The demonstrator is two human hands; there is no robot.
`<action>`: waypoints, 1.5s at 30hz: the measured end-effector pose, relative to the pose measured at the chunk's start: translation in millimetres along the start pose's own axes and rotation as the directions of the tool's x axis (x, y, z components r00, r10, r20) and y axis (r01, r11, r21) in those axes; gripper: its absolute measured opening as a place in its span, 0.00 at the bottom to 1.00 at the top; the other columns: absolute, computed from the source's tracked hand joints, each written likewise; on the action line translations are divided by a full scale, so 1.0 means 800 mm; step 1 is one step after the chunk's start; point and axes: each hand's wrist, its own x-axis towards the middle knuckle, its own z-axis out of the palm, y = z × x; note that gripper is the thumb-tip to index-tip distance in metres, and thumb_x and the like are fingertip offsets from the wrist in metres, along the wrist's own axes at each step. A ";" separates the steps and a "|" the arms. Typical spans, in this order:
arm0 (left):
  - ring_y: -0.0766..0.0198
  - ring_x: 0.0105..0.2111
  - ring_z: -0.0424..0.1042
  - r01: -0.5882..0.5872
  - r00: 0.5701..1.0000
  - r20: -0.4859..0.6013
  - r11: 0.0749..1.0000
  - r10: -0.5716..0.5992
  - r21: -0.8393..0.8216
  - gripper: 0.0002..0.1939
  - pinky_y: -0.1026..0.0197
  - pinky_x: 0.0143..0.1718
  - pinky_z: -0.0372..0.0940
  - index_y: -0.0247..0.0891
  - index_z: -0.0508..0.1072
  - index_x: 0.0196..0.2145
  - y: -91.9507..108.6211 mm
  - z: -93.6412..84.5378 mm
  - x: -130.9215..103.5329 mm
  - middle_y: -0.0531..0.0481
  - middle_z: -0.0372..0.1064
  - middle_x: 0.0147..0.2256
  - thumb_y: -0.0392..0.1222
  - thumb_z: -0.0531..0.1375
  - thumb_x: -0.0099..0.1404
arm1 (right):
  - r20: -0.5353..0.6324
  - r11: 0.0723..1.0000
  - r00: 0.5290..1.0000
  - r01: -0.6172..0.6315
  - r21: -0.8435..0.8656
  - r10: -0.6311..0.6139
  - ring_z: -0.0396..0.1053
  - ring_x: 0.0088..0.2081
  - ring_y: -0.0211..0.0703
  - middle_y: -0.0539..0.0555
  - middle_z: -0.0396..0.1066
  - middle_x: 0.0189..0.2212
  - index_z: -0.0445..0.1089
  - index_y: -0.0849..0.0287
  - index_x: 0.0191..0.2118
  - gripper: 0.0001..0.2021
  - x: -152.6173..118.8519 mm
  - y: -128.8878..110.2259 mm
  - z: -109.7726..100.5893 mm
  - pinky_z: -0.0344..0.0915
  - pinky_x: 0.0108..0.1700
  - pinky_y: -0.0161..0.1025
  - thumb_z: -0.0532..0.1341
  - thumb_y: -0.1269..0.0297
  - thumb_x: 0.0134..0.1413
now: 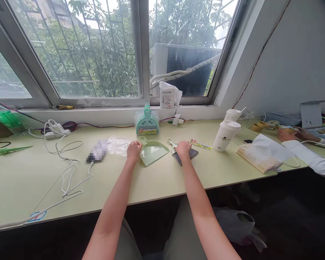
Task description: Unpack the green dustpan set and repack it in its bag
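A pale green dustpan (153,150) lies on the table with its wide lip facing me. My left hand (134,150) has its fingers curled at the dustpan's left edge, gripping it there. To the right is a small hand brush (194,153) with a pale green handle and dark grey bristles. My right hand (183,148) is closed over the brush's head, which it partly hides. Just beyond those fingertips a yellow printed label strip (203,145) reaches toward the cup. Crumpled clear plastic wrap (119,145) sits left of my left hand.
A wrapped dustpan set (147,122) stands at the back. White cups (226,136) and a tissue pack (256,153) are at right. White cables (67,173) and a blurred-out object (97,151) lie at left. Another person's sleeve (308,157) reaches in at far right.
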 end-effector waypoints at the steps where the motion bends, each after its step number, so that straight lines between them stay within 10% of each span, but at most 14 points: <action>1: 0.51 0.41 0.70 -0.006 1.000 0.029 1.000 0.006 0.002 0.15 0.56 0.41 0.63 0.39 0.74 0.35 0.001 0.001 -0.001 0.40 0.71 0.38 0.49 0.51 0.66 | -0.020 1.000 1.000 0.006 0.026 -0.006 0.62 0.50 0.56 0.64 0.71 0.44 0.74 0.63 0.40 0.12 0.000 0.000 0.000 0.52 0.49 0.48 0.59 0.66 0.51; 11: 0.53 0.35 0.71 -0.176 0.974 0.157 0.982 0.164 0.069 0.14 0.57 0.35 0.61 0.38 0.73 0.28 0.031 0.008 -0.024 0.41 0.72 0.32 0.44 0.51 0.65 | -0.018 0.916 0.975 0.214 0.338 -0.221 0.59 0.52 0.50 0.55 0.69 0.45 0.75 0.54 0.34 0.09 -0.014 -0.034 -0.013 0.52 0.51 0.45 0.63 0.57 0.49; 16: 0.59 0.33 0.70 -0.529 0.796 0.283 0.842 0.535 -0.102 0.17 0.61 0.34 0.60 0.40 0.73 0.27 0.056 0.012 -0.046 0.46 0.70 0.30 0.46 0.48 0.67 | 0.027 0.879 0.923 0.357 0.316 -0.384 0.59 0.52 0.48 0.54 0.70 0.46 0.75 0.53 0.34 0.08 -0.025 -0.049 -0.004 0.51 0.52 0.44 0.62 0.58 0.51; 27: 0.57 0.44 0.65 -0.762 0.647 0.182 0.635 0.740 0.126 0.13 0.55 0.45 0.62 0.37 0.72 0.41 0.033 0.007 -0.026 0.42 0.67 0.42 0.29 0.50 0.65 | 0.051 0.831 0.891 0.398 0.388 -0.450 0.59 0.53 0.47 0.50 0.69 0.47 0.77 0.48 0.34 0.06 -0.021 -0.048 0.001 0.53 0.51 0.43 0.65 0.57 0.49; 45: 0.58 0.39 0.69 -0.668 0.723 0.326 0.737 0.609 0.102 0.15 0.59 0.42 0.63 0.34 0.72 0.36 0.050 0.018 -0.033 0.40 0.68 0.37 0.23 0.48 0.62 | 0.057 0.845 0.876 0.443 0.298 -0.479 0.60 0.52 0.47 0.51 0.70 0.48 0.76 0.48 0.35 0.05 -0.021 -0.053 0.004 0.52 0.51 0.46 0.63 0.58 0.52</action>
